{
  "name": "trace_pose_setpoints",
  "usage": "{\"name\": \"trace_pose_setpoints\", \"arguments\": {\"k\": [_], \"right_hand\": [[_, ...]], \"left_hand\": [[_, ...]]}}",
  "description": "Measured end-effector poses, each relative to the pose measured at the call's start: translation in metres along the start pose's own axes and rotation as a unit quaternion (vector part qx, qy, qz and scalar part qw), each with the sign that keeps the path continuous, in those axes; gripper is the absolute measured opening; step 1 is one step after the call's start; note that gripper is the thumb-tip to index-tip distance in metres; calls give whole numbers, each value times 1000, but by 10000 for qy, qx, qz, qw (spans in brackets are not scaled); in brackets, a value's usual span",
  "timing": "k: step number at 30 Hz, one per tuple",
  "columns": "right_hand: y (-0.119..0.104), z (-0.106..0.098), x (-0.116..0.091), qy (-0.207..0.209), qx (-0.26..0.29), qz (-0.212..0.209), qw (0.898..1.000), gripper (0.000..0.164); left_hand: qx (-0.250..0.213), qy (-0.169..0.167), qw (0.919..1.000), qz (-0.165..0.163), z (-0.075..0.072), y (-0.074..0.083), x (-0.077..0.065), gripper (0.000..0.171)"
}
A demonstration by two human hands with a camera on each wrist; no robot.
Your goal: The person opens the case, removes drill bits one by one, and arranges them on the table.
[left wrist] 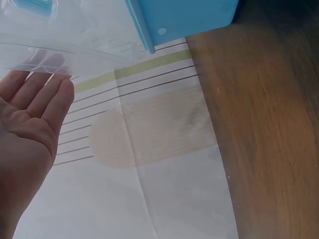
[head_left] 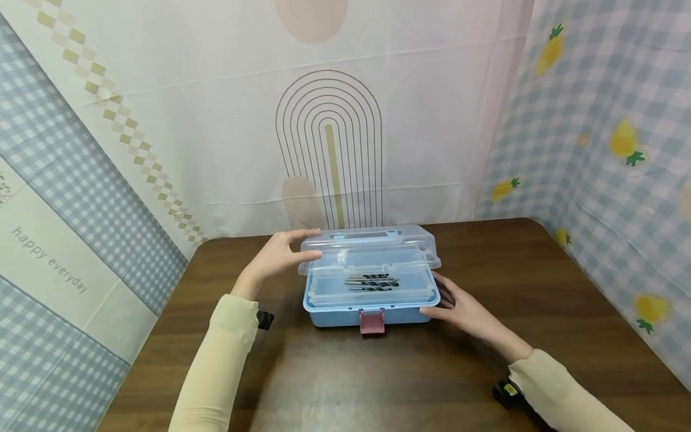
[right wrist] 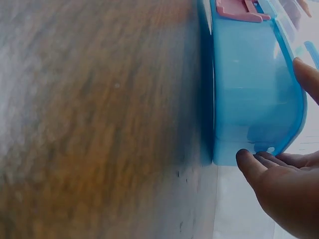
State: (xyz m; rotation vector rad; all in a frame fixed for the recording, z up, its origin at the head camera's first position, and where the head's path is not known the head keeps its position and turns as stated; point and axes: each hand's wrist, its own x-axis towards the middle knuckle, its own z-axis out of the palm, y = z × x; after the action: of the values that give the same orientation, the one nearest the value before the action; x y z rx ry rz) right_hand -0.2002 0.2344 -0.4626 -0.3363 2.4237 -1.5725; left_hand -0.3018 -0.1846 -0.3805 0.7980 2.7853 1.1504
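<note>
Hanging behind the blue box (head_left: pixel 336 320) and raised clear lid (head_left: pixel 372 241), patterned cloth (head_left: pixel 232 144)

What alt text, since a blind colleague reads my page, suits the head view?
A person's left hand holds the raised clear lid of a blue box while the right hand holds its right end. Drill bits lie inside, and a pink latch hangs at the front. The box stands on a brown table before patterned cloth.

The left-hand wall cloth (head_left: pixel 81 258) reads "happy everyday".
</note>
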Motion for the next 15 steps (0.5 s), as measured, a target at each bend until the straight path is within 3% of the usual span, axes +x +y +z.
{"name": "trace_pose_setpoints", "arguments": {"k": [15], "right_hand": [[1, -1, -1, -173, 547, 154, 9982, 99]], "left_hand": [[-268, -82, 9989, -385, -7, 4, 11, 57]]}}
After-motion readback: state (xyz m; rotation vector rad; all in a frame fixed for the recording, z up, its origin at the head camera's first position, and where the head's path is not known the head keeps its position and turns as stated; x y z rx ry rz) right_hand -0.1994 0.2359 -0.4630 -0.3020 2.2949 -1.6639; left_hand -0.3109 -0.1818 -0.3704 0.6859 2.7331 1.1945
